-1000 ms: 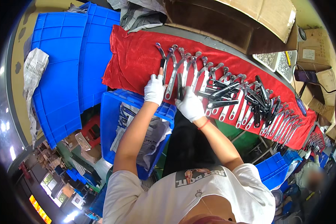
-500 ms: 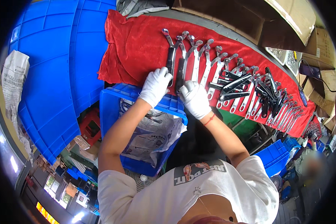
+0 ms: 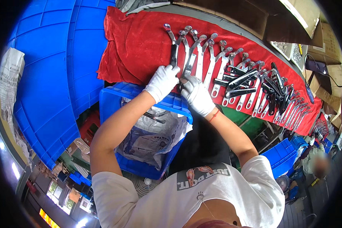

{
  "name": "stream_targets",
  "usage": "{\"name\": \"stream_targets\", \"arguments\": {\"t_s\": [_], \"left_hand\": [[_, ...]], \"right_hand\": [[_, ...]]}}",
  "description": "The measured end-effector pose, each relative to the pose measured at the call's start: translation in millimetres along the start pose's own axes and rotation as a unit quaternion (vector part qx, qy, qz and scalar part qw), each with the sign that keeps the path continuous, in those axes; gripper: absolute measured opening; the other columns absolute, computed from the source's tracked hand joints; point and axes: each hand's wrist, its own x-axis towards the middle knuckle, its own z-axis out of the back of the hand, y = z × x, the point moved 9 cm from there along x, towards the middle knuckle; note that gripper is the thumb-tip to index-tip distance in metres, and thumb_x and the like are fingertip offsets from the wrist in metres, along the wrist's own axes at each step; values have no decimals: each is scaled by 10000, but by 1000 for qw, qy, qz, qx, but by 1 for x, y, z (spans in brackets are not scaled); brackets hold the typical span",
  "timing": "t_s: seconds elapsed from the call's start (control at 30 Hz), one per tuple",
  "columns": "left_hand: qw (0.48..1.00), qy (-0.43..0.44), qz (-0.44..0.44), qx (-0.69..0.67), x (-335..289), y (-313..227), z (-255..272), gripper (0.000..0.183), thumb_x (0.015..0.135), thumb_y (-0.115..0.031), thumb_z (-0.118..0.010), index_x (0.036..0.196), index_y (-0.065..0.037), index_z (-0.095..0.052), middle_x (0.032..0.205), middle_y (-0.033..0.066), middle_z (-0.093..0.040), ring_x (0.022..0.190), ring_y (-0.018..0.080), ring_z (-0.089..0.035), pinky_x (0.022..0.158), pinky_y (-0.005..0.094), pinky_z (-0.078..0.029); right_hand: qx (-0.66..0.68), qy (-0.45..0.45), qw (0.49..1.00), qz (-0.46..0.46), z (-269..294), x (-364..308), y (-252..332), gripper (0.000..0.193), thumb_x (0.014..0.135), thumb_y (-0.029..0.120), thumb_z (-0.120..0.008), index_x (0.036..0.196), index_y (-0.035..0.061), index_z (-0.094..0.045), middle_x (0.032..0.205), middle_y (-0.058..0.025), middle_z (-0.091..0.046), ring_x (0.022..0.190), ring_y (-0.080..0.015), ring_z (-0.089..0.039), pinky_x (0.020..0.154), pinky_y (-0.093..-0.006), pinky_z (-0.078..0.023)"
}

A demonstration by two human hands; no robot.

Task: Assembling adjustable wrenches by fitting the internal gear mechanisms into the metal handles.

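Both hands wear white gloves. My left hand point(image 3: 162, 83) is closed around the lower black handle of the leftmost forked metal wrench point(image 3: 173, 53) on the red cloth. Close beside it, my right hand point(image 3: 197, 95) has its fingers curled on the lower end of the neighbouring wrench point(image 3: 188, 64); the fingertips and the handle's end are partly hidden. To the right, several bare silver wrenches point(image 3: 211, 66) lie in a row, heads pointing away from me. A pile of black handle covers point(image 3: 241, 80) rests on top of them.
Below my hands stands a blue crate point(image 3: 140, 91) lined with printed plastic sheeting point(image 3: 152, 140), black-handled pieces inside. Large blue plastic panels point(image 3: 45, 72) rise on the left. Cardboard boxes point(image 3: 325, 53) and white trays point(image 3: 297, 57) sit beyond the red cloth point(image 3: 136, 45).
Both hands have shifted slightly away from me and closer together. The second wrench's lower part is now tilted under my right fingers, and its handle shows less black.
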Motion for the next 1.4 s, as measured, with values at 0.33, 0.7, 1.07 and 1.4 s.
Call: {"name": "stream_targets", "arguments": {"t_s": [0.33, 0.7, 1.07, 1.4], "left_hand": [[986, -93, 95, -103, -4, 17, 5, 385, 804, -173, -569, 1163, -35, -580, 1255, 165, -485, 1058, 296, -535, 862, 365, -461], [999, 28, -2, -41, -2, 9, -3, 169, 691, -144, -701, 786, -37, -612, 1406, 121, -380, 1283, 302, -390, 944, 367, -448], [997, -5, 29, -73, -4, -16, 20, 276, 681, -151, -726, 908, -53, -605, 1385, 90, -402, 1227, 274, -436, 939, 378, -435], [997, 12, 17, -69, 5, -31, 6, 264, 704, -163, -705, 929, -58, -613, 1340, 79, -457, 1190, 262, -464, 937, 371, -436]], "right_hand": [[22, 56, 992, 108, -22, -20, 1, 256, 776, 118, -550, 1011, 19, -550, 1096, -144, -530, 1071, -289, -517, 936, -390, -435], [62, 87, 990, 89, -29, -14, -18, 216, 820, 124, -503, 1000, 11, -542, 1148, -150, -547, 969, -280, -592, 754, -366, -525], [134, 71, 988, 25, -32, -20, -23, 224, 834, 138, -486, 999, -4, -541, 1171, -168, -536, 992, -301, -582, 830, -370, -495], [100, 98, 990, 14, -18, -26, -21, 207, 822, 133, -517, 972, -5, -551, 1132, -168, -543, 1033, -305, -558, 878, -375, -472]]}}
